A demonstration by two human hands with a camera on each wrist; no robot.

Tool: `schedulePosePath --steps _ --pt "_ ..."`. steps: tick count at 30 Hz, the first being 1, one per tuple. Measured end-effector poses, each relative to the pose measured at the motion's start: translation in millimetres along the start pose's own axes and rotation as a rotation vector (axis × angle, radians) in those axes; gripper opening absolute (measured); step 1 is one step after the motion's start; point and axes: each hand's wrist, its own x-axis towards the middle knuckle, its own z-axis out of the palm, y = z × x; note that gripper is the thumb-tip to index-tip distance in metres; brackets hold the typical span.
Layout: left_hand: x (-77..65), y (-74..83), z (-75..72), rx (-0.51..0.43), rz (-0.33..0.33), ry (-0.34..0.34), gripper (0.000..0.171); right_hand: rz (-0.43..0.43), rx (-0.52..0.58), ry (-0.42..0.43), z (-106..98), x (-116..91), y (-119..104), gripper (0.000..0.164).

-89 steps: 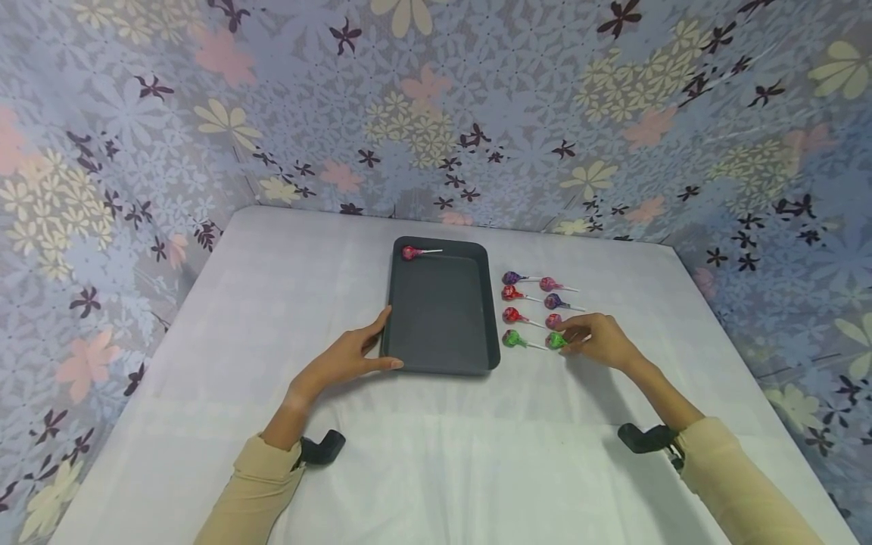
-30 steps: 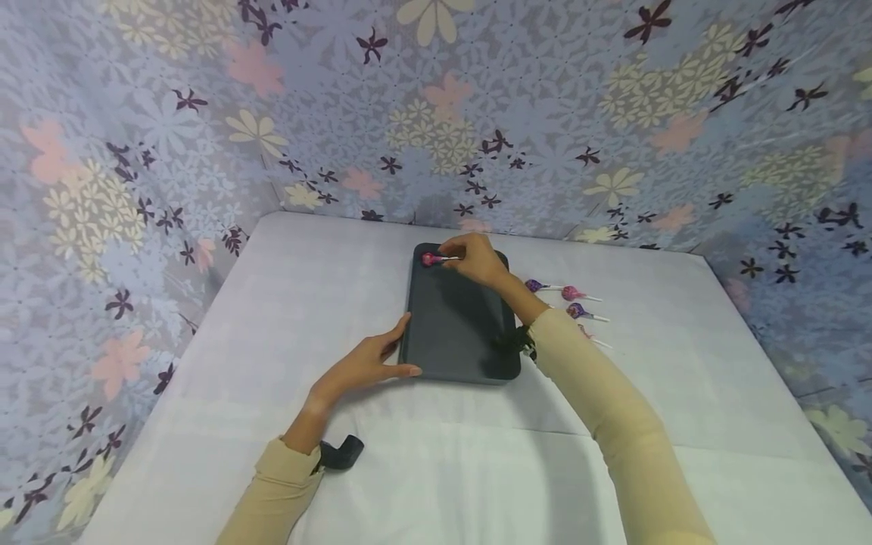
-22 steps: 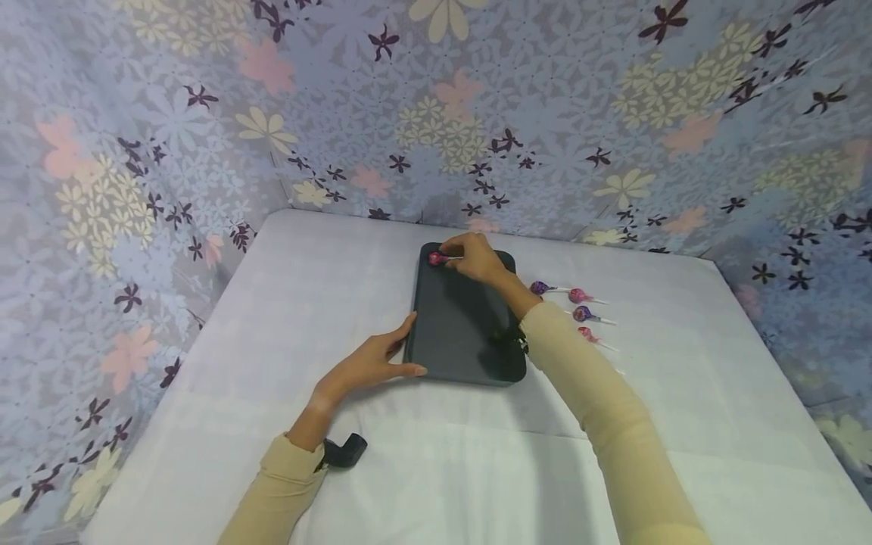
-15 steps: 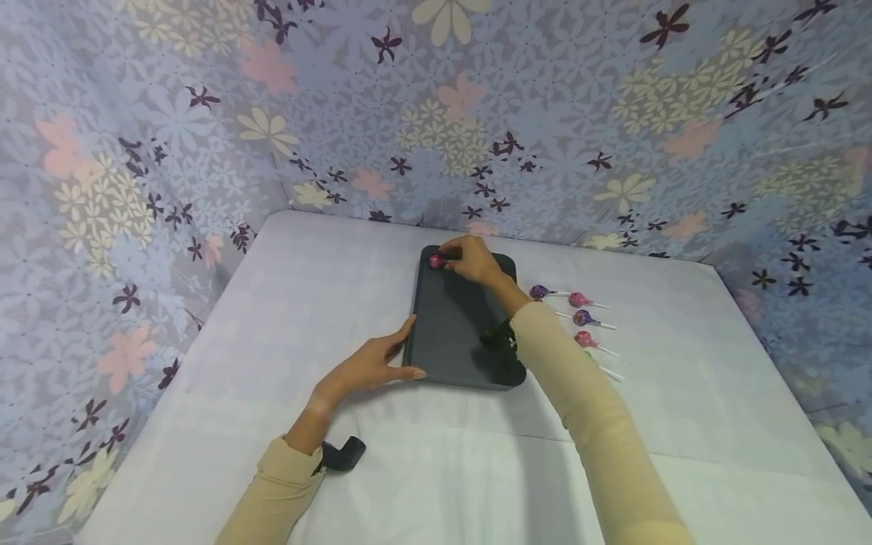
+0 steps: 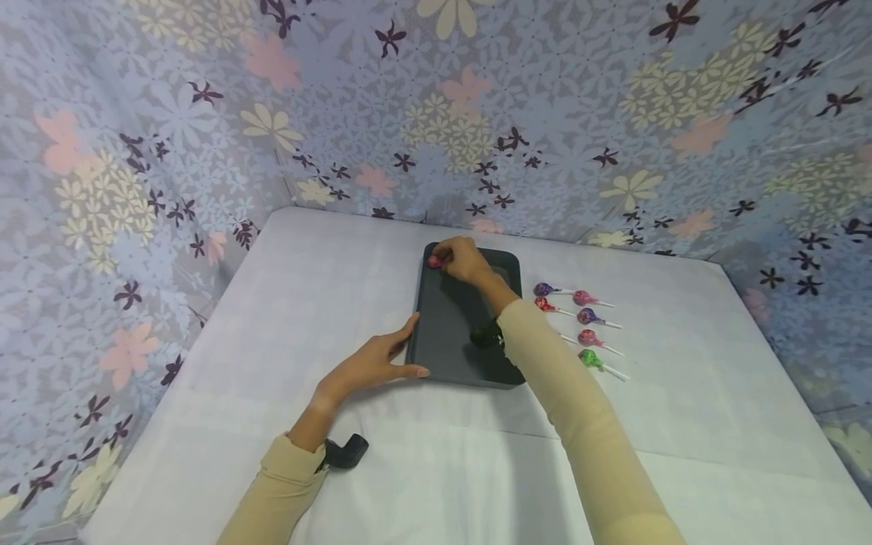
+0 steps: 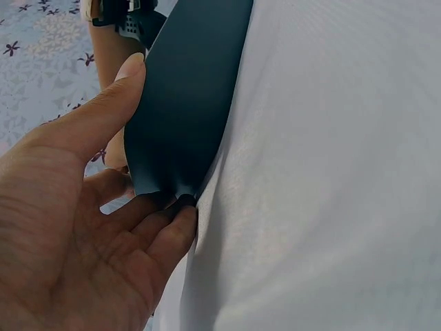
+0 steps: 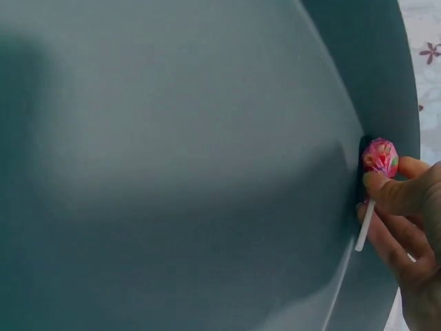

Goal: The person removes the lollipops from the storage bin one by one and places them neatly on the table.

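Note:
A dark grey tray lies on the white cloth. My left hand holds its near left corner, with the thumb along the front side and the fingers against the left side. Over the tray's far left corner, my right hand pinches a pink-red wrapped lollipop. The right wrist view shows thumb and fingers at the base of the lollipop's wrapped head, beside the tray wall. Its white stick points away from the head, down along the wall.
Right of the tray, several lollipops lie in two columns, among them a purple one, a red one, a pink one and a green one. My right sleeve hides others. A floral curtain hangs behind the table.
My right hand has left the green lollipop on the cloth and reached into the tray, taking the lollipop there, its fingers moving from stick toward head. The left hand stays at the corner.

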Motion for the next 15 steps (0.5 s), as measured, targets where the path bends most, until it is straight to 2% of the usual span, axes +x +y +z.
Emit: schedulePosePath --steps 6,15 --pt "1.5 -0.7 0.9 0.013 0.004 0.005 0.098 -0.008 -0.024 -0.011 -1.6 1.3 1.4 0.034" --pt "0.6 -1.0 0.3 0.006 0.006 0.001 0.098 0.013 -0.100 -0.061 -5.0 -2.6 -4.0 0.041"
